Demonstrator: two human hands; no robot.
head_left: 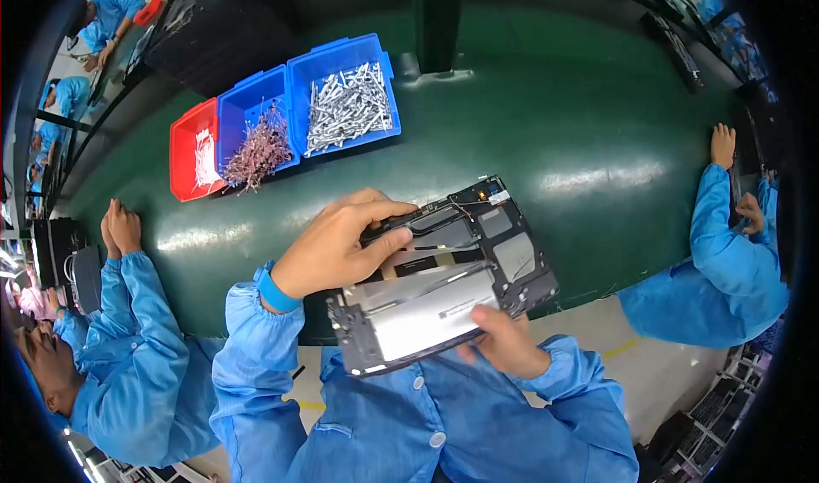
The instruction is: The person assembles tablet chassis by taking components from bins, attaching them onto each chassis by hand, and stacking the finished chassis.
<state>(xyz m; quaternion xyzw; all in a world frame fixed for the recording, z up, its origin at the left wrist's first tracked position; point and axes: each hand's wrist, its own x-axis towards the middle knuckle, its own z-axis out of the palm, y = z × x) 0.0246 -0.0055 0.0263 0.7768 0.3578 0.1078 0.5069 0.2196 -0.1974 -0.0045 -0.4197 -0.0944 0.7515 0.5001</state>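
Observation:
An opened tablet (520, 259) is held tilted over the near edge of the green bench, its inside facing up. A silver battery (426, 312) fills its near side, and black parts with thin wires run along the far side. My left hand (341, 240), with a blue band at the wrist, reaches over the far left edge, thumb and forefinger closed there. A thin pale strip shows beside that thumb; whether I pinch it, I cannot tell. Gripping the near edge from below, my right hand (505, 342) lays its thumb on the battery; its other fingers are mostly hidden.
Beyond my left hand stand a red bin (183, 159) of small white pieces, a blue bin (281, 82) of thin reddish wires and a blue bin (337, 52) of silvery parts. A dark post (438, 22) rises behind. Co-workers in blue sit on both sides.

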